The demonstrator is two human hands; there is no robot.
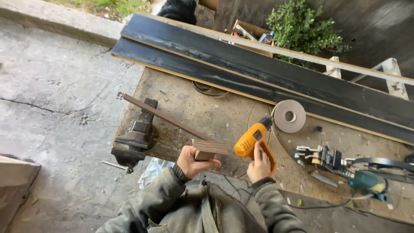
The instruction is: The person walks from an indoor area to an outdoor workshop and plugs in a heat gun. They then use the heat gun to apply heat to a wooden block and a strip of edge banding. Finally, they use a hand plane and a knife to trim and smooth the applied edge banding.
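My left hand (192, 162) grips a small wooden block (208, 149) at the near edge of the workbench (207, 112). The block sits at the near end of a long thin dark wooden strip (164, 116) that runs away to the upper left. My right hand (259, 165) holds the handle of an orange and yellow power drill (252, 138), its dark nose pointing up and to the right, away from the block.
A black bench vise (136, 138) is fixed at the bench's left corner. A roll of beige edge tape (289, 116) lies beyond the drill. A green jigsaw (345, 166) rests at the right. Two long black boards (258, 73) cross the far side. Concrete floor lies left.
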